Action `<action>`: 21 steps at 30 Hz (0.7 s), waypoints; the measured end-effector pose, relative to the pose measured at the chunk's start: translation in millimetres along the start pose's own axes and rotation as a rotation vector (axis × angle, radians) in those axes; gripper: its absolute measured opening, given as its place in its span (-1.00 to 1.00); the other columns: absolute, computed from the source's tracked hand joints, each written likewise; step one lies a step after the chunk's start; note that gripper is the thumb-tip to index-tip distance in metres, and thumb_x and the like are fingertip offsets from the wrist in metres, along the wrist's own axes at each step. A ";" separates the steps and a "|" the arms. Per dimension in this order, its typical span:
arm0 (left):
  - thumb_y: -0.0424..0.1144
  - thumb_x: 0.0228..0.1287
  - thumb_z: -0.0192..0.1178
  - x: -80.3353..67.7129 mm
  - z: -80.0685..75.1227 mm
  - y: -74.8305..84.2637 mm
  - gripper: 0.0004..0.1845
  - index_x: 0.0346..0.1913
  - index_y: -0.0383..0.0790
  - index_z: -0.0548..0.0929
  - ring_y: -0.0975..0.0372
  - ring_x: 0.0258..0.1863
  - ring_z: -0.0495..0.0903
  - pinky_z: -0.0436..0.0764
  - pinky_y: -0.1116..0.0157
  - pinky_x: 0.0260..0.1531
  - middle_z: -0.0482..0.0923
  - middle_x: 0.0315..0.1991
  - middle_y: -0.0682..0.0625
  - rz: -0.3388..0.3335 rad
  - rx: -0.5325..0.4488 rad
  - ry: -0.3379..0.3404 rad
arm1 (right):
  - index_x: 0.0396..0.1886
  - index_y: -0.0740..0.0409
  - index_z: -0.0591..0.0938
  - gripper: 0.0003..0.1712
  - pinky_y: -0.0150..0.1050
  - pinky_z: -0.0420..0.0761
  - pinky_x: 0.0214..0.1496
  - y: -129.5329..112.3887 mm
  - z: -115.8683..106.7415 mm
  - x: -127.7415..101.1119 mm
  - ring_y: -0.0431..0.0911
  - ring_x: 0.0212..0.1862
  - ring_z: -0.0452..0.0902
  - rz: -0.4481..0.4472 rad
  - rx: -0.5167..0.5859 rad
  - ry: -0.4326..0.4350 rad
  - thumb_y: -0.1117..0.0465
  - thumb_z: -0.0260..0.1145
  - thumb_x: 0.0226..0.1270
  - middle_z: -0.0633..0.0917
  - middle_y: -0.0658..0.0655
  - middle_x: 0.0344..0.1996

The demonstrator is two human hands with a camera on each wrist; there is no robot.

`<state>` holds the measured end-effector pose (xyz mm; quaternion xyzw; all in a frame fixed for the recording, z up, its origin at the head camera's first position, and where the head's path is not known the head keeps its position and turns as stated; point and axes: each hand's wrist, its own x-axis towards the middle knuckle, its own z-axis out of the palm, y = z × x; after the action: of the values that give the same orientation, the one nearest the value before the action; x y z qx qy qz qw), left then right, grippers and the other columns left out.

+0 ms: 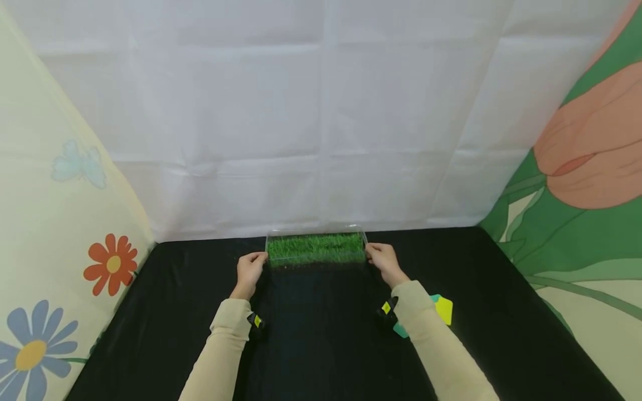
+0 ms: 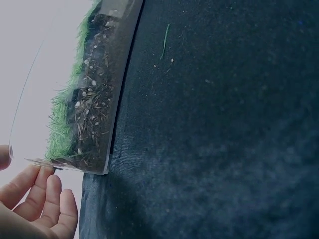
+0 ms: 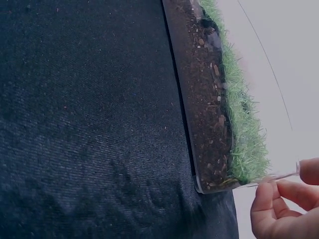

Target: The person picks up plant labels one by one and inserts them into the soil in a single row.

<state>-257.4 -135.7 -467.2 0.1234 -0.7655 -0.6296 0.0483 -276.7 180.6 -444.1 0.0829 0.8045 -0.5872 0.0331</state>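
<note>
A clear plastic box (image 1: 317,260) stands at the far edge of the black cloth, long side toward me. Green grass (image 1: 315,245) fills its top, and dark soil with pale bits (image 2: 92,102) shows through the front wall in the wrist views. At the box's left end, my left hand (image 1: 249,273) pinches the end wall near the rim, thumb at the top edge and fingers against the outside. My right hand (image 1: 384,262) grips the opposite end in the same way, its fingertips (image 3: 266,191) on the end wall.
Beside my right forearm lies a flat yellow and teal thing (image 1: 444,309), partly hidden by the sleeve. A white sheet (image 1: 321,122) hangs right behind the box. Flower-print cloths (image 1: 45,223) flank the table. A green strand (image 2: 166,41) and small crumbs lie on the black cloth (image 1: 316,345).
</note>
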 end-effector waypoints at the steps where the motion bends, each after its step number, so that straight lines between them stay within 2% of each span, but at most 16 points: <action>1: -0.28 0.29 0.02 -0.8 0.1 -0.2 -0.68 -0.02 -0.42 0.58 -0.03 -0.06 0.47 0.46 0.05 -0.05 0.50 -0.03 -0.27 0.000 -0.001 0.003 | 0.15 0.47 0.40 -0.58 -0.03 0.45 0.02 0.6 -0.1 -0.6 0.17 0.01 0.39 -0.003 -0.002 0.000 0.30 -0.05 0.41 0.43 0.42 0.07; 6: -0.27 0.31 0.02 -3.4 -0.1 -1.1 -0.68 0.00 -0.41 0.57 -0.02 -0.06 0.47 0.47 0.06 -0.07 0.50 -0.04 -0.27 0.016 0.008 0.001 | 0.06 0.49 0.47 -0.62 -0.03 0.46 -0.01 1.9 -0.9 -1.9 0.15 -0.05 0.41 -0.018 -0.015 0.008 0.29 -0.05 0.41 0.48 0.41 -0.01; 10: -0.26 0.32 0.01 -4.8 -0.1 -5.3 -0.67 0.01 -0.40 0.56 -0.02 -0.03 0.46 0.47 0.06 -0.06 0.49 -0.03 -0.27 0.019 0.007 -0.006 | -0.16 0.46 0.54 -0.69 -0.01 0.47 -0.04 3.9 -1.1 -4.2 0.11 -0.14 0.43 -0.034 -0.009 0.010 0.28 -0.04 0.41 0.53 0.36 -0.17; 13: -0.26 0.31 0.01 -4.9 0.5 -7.7 -0.68 0.00 -0.40 0.57 -0.01 -0.04 0.46 0.48 0.07 -0.07 0.50 -0.04 -0.26 0.019 0.002 0.000 | -0.38 0.44 0.47 -0.72 0.01 0.47 -0.07 4.2 -1.7 -5.2 0.04 -0.26 0.41 -0.052 -0.009 0.005 0.28 -0.03 0.41 0.53 0.30 -0.33; 14: -0.26 0.31 0.02 -5.0 0.7 -8.1 -0.68 0.00 -0.41 0.57 -0.01 -0.05 0.46 0.48 0.07 -0.08 0.50 -0.05 -0.26 0.019 0.000 0.001 | -0.40 0.43 0.46 -0.72 0.01 0.47 -0.08 4.2 -1.8 -5.8 0.02 -0.28 0.41 -0.057 -0.009 0.003 0.28 -0.03 0.41 0.52 0.28 -0.35; 18: -0.26 0.31 0.03 -5.1 0.6 -8.0 -0.69 -0.02 -0.41 0.58 -0.01 -0.07 0.47 0.48 0.08 -0.09 0.52 -0.07 -0.25 0.028 -0.004 0.006 | -0.29 0.47 0.51 -0.70 0.01 0.48 -0.06 4.2 -2.1 -7.3 0.03 -0.26 0.42 -0.059 -0.016 0.004 0.28 -0.04 0.41 0.53 0.30 -0.31; 21: -0.26 0.31 0.02 -6.0 -0.4 -6.3 -0.69 -0.02 -0.41 0.58 -0.01 -0.07 0.47 0.48 0.07 -0.09 0.51 -0.07 -0.26 0.033 -0.006 0.001 | -0.10 0.48 0.53 -0.67 0.00 0.48 -0.05 4.4 -1.9 -7.5 0.08 -0.18 0.44 -0.050 -0.012 0.014 0.29 -0.03 0.41 0.54 0.35 -0.19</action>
<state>-250.7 -135.7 -472.9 0.1108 -0.7655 -0.6310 0.0593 -268.5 183.0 -446.6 0.0664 0.8100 -0.5826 0.0133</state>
